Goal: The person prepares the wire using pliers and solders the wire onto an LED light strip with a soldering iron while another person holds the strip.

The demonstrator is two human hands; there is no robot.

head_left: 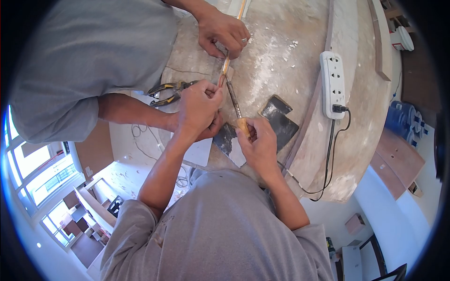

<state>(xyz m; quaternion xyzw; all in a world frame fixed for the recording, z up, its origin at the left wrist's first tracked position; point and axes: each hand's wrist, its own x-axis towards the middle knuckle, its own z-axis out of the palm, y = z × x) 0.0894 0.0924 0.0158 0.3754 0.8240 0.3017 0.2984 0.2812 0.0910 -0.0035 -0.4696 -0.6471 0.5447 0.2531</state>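
My right hand [260, 145] is closed around the yellowish handle of a soldering iron [234, 100]. Its tip points up to the end of a thin light strip [226, 64]. With fingers pinched, my left hand [199, 105] holds a thin red wire [221, 80] at that same strip end. A co-worker's hand [222, 35] with a ring pinches the strip a little farther up. Partly hidden behind my left hand is the co-worker's other hand [215, 127]; what it holds is unclear.
Yellow-and-black pliers [164, 93] lie left of my left hand. Dark flat pieces [283, 124] and a scraper-like blade [230, 143] surround my right hand. A white power strip [333, 84] with a plugged-in black cord stands right on the stained tabletop [281, 61].
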